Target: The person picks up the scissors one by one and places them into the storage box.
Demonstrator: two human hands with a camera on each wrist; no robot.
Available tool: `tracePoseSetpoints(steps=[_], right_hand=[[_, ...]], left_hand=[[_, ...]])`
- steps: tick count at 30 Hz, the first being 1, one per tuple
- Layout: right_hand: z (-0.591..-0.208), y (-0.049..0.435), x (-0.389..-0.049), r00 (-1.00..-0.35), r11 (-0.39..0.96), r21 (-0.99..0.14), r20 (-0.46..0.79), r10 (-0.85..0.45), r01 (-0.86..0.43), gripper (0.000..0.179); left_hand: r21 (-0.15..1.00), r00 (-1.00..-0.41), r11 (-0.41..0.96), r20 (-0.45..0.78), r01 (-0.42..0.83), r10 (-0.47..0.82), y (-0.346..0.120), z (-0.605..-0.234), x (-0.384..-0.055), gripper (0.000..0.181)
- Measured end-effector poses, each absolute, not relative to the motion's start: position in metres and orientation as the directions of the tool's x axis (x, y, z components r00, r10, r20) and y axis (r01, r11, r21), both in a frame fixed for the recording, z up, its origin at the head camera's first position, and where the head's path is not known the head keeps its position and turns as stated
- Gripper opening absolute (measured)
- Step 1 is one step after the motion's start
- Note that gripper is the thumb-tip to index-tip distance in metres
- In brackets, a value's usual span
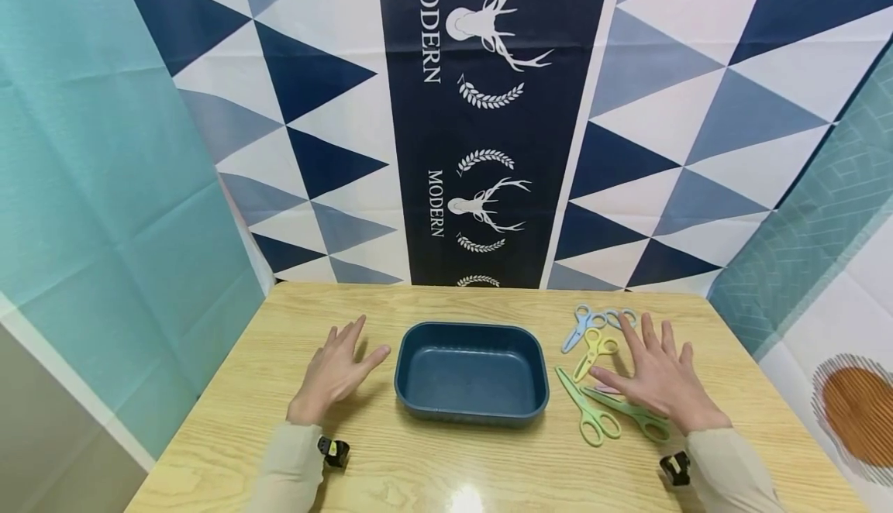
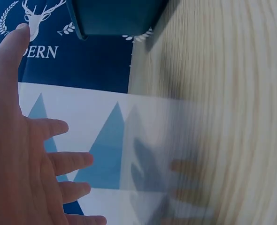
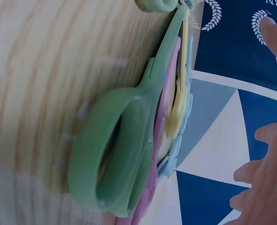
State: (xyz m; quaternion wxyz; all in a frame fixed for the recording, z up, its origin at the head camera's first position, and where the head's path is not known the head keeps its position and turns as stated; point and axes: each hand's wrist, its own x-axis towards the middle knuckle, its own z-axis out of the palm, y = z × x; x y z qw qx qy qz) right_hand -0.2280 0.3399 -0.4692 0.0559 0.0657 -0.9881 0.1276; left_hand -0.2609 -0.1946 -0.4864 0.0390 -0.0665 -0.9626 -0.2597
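Two pale sleeves (image 1: 289,466) reach in from the near edge, forearms angled forward. The left hand (image 1: 336,373) hangs palm down beside the dark blue tray (image 1: 467,381), fingers spread, thumb out toward its wall. The right hand (image 1: 663,381) hovers with fingers fanned above the scissors, gripping nothing. Beneath and beside it, right of the tray, lie green scissors (image 1: 575,395), partly hidden pink scissors (image 3: 163,108), then yellow scissors (image 1: 591,350); blue scissors (image 1: 577,332) lie farthest, before the patterned cloth (image 1: 502,125).
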Motion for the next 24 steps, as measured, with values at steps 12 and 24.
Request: tracePoseSetpoints(steps=[12, 24], right_hand=[[-0.465, 0.342, -0.226, -0.986, 0.960, -0.243, 0.126, -0.111, -0.139, 0.112], [-0.465, 0.344, -0.225, -0.985, 0.959, -0.250, 0.138, -0.103, -0.136, 0.112]], left_hand=[[0.525, -0.989, 0.840, 0.110, 0.140, 0.097, -0.181, -0.492, -0.262, 0.090], [0.515, -0.982, 0.838, 0.145, 0.178, 0.120, -0.166, -0.491, -0.258, 0.076]])
